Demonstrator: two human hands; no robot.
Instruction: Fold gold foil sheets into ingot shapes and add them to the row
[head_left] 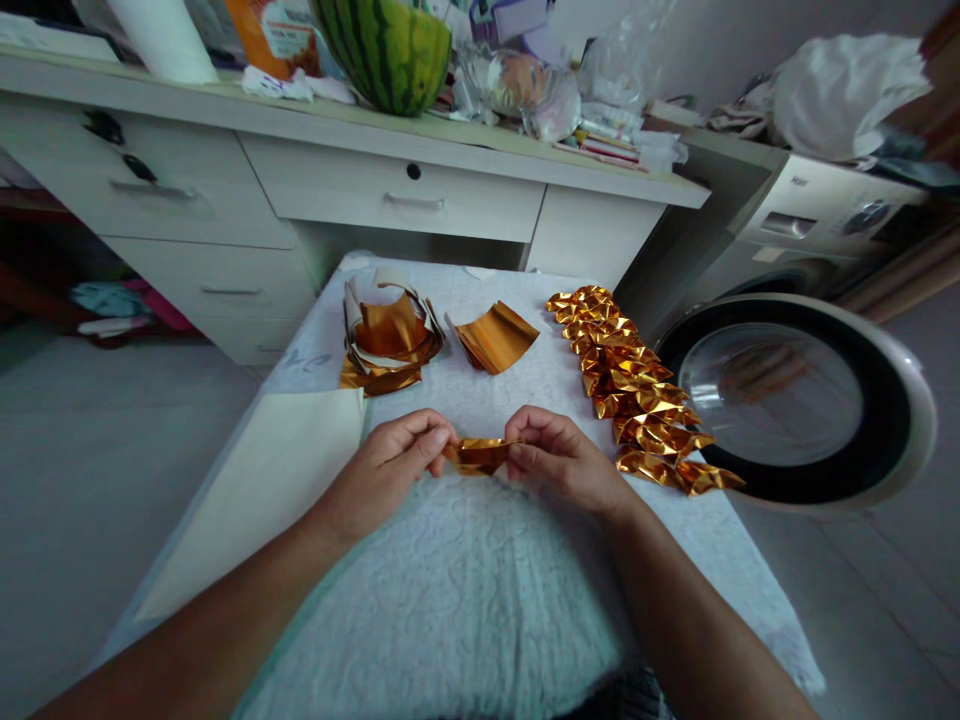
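A small folded piece of gold foil paper (481,457) is stretched between my two hands, above the near part of the cloth-covered table. My left hand (401,450) pinches its left end, and my right hand (555,455) pinches the right end. Just beyond them lies a curved stack of gold foil sheets (501,338). To its left, a larger curled bundle of gold and white sheets (390,325) rests on the table. Along the right side runs a row of folded gold foil pieces (630,375), packed against one another.
A pale sheet (262,480) lies on the table's (510,400) left side. Beyond stands a white drawer desk (405,200) bearing a cut watermelon (390,55) and plastic bags. At right, a washing machine's round door (795,400) hangs open beside the table edge.
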